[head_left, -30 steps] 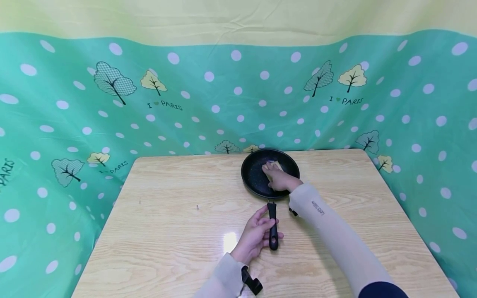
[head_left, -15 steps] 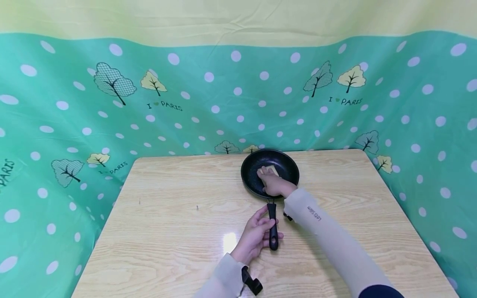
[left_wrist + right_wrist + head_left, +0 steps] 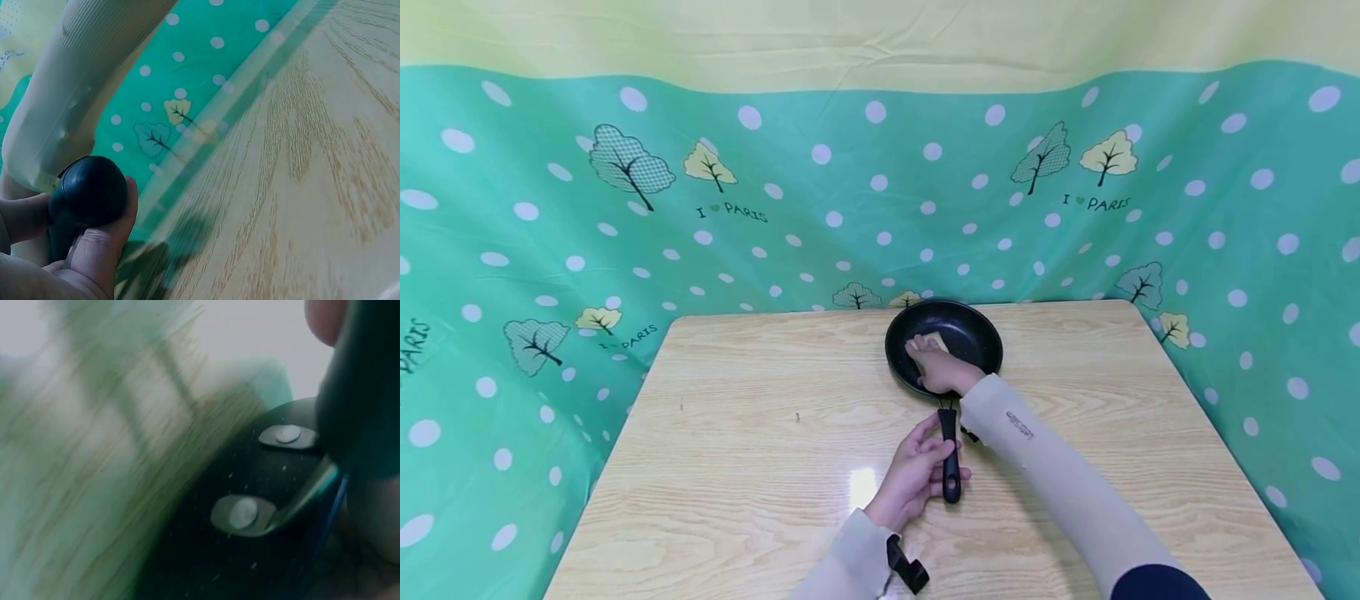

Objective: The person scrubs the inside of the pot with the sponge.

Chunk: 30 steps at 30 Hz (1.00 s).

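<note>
A black frying pan (image 3: 977, 342) lies at the back of the wooden table, its handle (image 3: 951, 479) pointing toward me. My left hand (image 3: 908, 482) grips that handle, thumb on top and fingers beneath; the handle's rounded end (image 3: 94, 190) fills the front of the left wrist view. Inside the pan, over the left part of its base, my right hand (image 3: 946, 371) holds a small pale beige pad (image 3: 937, 340), mostly hidden under the fingers. Two rivets show on the pan's dark inner wall (image 3: 194, 569) in the right wrist view.
The light wooden table (image 3: 737, 433) ends just behind the pan. A green dotted curtain (image 3: 850, 208) hangs along its back and sides. A black strap (image 3: 907, 567) sits around my left wrist.
My right hand has slid the beige pad leftward across the pan's base, its forearm following. The pan and my left hand on the handle have stayed put.
</note>
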### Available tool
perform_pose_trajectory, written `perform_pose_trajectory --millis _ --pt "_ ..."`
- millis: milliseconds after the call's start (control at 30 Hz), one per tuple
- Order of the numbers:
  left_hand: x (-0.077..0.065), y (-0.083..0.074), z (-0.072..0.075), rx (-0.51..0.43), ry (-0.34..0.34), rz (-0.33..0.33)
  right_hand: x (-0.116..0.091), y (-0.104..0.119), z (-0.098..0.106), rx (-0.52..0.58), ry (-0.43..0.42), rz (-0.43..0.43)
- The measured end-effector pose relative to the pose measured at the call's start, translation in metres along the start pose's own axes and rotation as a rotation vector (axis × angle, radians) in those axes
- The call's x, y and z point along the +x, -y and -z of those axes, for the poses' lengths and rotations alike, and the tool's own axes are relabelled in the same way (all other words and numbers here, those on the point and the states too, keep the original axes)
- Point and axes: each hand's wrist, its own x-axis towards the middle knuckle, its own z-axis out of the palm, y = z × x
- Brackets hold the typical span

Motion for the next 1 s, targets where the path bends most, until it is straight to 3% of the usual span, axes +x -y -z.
perform_pose_trajectory --millis 433,1000 --pt "-0.001 -0.003 -0.001 0.004 -0.004 0.013 0.014 0.004 0.004 -0.037 0.012 0.013" --pt "-0.002 -0.001 0.000 0.016 -0.017 -0.002 0.023 -0.020 0.018 -0.007 0.012 0.011"
